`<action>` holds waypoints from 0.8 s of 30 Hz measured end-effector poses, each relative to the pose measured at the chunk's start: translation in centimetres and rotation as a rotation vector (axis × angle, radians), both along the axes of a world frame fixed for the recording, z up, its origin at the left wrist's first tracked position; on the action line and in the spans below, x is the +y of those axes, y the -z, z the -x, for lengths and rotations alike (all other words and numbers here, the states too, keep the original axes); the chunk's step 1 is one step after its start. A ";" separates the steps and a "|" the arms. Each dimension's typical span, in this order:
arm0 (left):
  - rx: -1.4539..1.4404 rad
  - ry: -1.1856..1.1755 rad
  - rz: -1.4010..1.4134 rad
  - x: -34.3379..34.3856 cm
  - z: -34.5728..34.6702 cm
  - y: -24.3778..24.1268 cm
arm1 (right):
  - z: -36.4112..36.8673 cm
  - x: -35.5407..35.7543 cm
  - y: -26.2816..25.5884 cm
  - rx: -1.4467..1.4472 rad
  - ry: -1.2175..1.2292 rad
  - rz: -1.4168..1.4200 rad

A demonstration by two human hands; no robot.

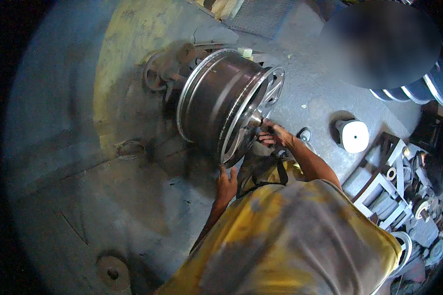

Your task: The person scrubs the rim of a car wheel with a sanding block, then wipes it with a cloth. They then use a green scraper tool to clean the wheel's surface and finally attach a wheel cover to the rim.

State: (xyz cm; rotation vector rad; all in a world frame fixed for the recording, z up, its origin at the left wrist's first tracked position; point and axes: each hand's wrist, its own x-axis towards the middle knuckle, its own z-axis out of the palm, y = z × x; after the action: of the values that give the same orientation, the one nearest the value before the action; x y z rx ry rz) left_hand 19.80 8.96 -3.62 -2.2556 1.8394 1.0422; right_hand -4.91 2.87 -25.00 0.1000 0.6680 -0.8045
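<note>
A car wheel rim (216,99) without a tyre is on its side in front of me, its dark barrel facing up and its silver spokes toward my body. A shiny metal cylinder (256,118) sticks out at its hub. My right hand (278,136) is at this cylinder with fingers curled; the fingertips are partly hidden, so its grip is unclear. At the lower edge of the rim, my left hand (227,184) touches the lip with its fingertips, thumb apart. Behind the rim, rusty machine parts (162,75) lie in shadow.
On the right, a white-topped stool (354,136) stands on the concrete floor (306,92). Beyond it lies a pile of metal parts and frames (387,195). Several more rims (413,92) lie at the upper right, beneath a blurred patch. A round metal piece with a hole (112,267) is at lower left.
</note>
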 end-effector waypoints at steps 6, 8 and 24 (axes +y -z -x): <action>0.109 0.312 0.281 -4.0 9.0 -6.2 | -1.5 0.0 0.6 1.378 0.098 0.657; 0.047 0.505 0.338 -6.2 12.5 -8.0 | -1.4 0.4 0.4 1.485 -0.050 0.712; 0.242 0.333 0.372 -11.6 11.2 -10.3 | -0.6 0.7 1.2 0.879 0.125 0.571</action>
State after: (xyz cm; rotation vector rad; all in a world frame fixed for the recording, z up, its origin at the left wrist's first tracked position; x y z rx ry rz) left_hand 8.62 -2.62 6.67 -1.9432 2.5879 1.0191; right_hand -4.33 3.61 -26.19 -0.7786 1.2291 -1.1342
